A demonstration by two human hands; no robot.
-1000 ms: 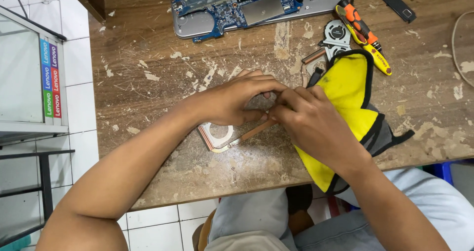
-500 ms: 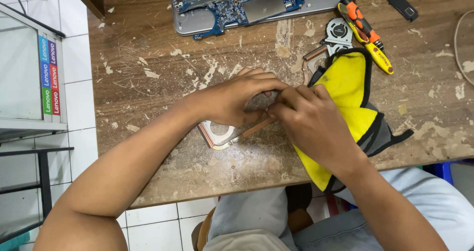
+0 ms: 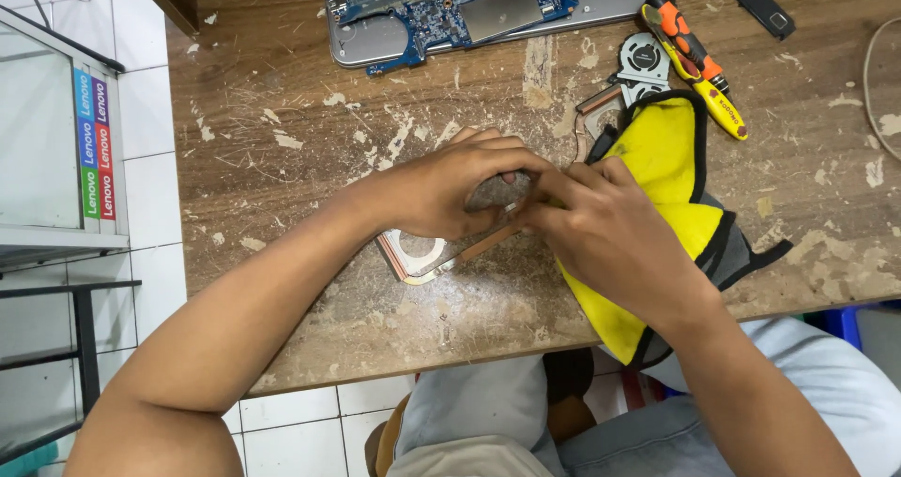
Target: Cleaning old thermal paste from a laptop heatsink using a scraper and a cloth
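Both hands, left hand (image 3: pixel 450 191) and right hand (image 3: pixel 601 228), pinch a copper heatsink (image 3: pixel 427 257) on the table (image 3: pixel 282 92).

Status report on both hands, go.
Left hand and right hand together on copper heat pipe assembly. Yellow cloth under right hand. Grip hidden.
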